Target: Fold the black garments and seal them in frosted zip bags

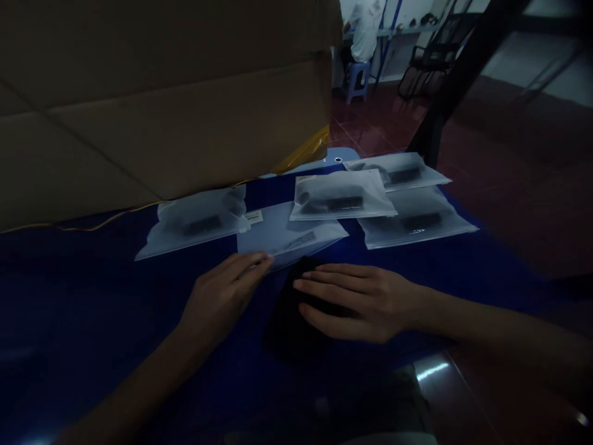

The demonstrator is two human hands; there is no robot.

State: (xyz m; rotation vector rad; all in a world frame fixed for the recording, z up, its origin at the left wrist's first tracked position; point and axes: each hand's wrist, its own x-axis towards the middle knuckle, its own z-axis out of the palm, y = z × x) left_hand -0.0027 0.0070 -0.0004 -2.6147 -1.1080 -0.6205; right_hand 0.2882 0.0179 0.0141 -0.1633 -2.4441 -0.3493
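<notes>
My left hand [231, 287] pinches the near edge of a frosted plastic zip bag [273, 225], which lies flat with a small white label at its left corner. My right hand [356, 300] lies with its fingers stretched out over a black flat item [291, 330]. That item is too dark to name, and part of it is hidden under the hand. Another frosted bag [343, 191] with a dark thing inside overlaps the pinched bag's far right part. To the left rests a similar filled bag [194, 219].
Two more filled bags [417, 216] [401, 170] lie at the right of the blue table surface [115, 309]. A large cardboard box [185, 123] stands along the back left. Beyond are a seated person [365, 31], a dark chair [435, 55] and a dark slanted post [458, 80].
</notes>
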